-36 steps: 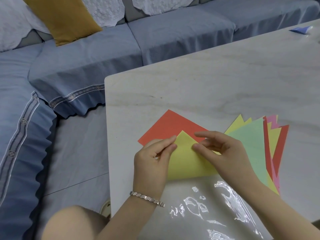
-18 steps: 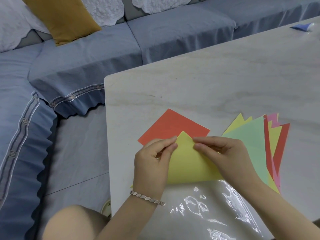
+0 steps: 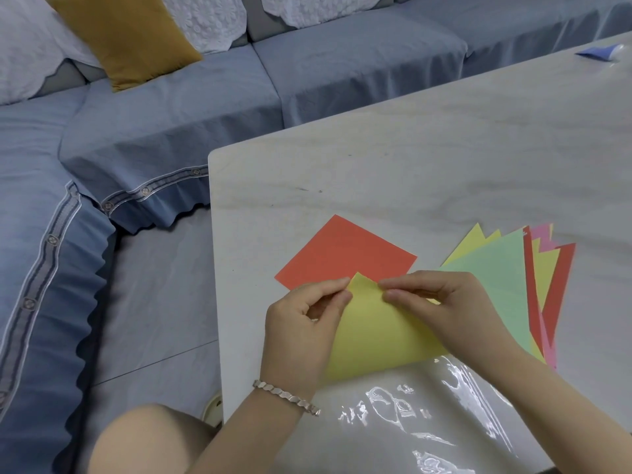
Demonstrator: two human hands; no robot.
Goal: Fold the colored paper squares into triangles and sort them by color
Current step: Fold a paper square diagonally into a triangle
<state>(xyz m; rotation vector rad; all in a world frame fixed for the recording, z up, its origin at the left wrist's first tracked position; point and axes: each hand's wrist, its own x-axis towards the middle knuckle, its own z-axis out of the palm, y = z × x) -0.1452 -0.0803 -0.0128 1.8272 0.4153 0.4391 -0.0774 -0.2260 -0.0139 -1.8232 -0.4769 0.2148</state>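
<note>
A yellow paper (image 3: 372,333) lies bent over on itself on the marble table (image 3: 427,172), its top corner pointing away from me. My left hand (image 3: 301,323) pinches that corner from the left with thumb and forefinger. My right hand (image 3: 441,306) pinches it from the right, fingertips close to the left hand's. An orange-red square (image 3: 345,254) lies flat just beyond the yellow paper, partly under it. A fanned stack of papers (image 3: 506,275), green on top with yellow, red and pink edges showing, lies to the right, partly under my right hand.
A clear plastic sleeve (image 3: 427,415) lies on the table's near part. A small blue folded paper (image 3: 595,51) sits at the far right edge. The table's left edge borders a blue-covered sofa (image 3: 171,107) with a mustard cushion (image 3: 126,35). My knee (image 3: 150,439) shows below.
My right hand's fingers have slid left up to the yellow paper's top corner, meeting the left hand's fingertips. The yellow paper's fold has flattened slightly. The other papers have not moved.
</note>
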